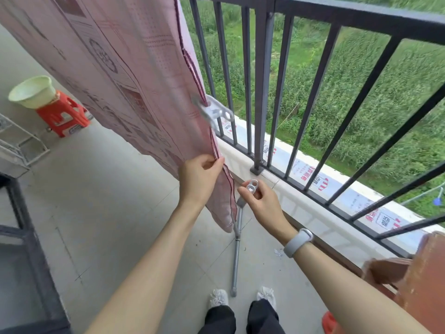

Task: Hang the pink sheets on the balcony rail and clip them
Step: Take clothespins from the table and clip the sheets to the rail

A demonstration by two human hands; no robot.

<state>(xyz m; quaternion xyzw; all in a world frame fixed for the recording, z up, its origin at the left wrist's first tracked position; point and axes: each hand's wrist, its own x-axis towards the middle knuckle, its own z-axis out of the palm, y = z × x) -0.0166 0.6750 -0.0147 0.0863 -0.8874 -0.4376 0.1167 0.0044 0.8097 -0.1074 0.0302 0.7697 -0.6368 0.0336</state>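
Pink sheet (134, 75) edge, pinched by left hand (201, 175), hangs at ten o'clock from right hand (261, 201) pinching grey clip (252, 185).

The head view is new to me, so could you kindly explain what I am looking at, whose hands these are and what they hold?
There is no machine here: a person wears one camera on the head, looking down at their own two bare hands on a balcony. The left hand pinches the edge of a pink sheet that hangs down beside the dark rail. One grey clip already grips that edge higher up. The right hand, with a pale band on its wrist, holds a second clip, not yet on the sheet. On the floor lie a grey pole, and farther back an orange stool with a pale basin on it.
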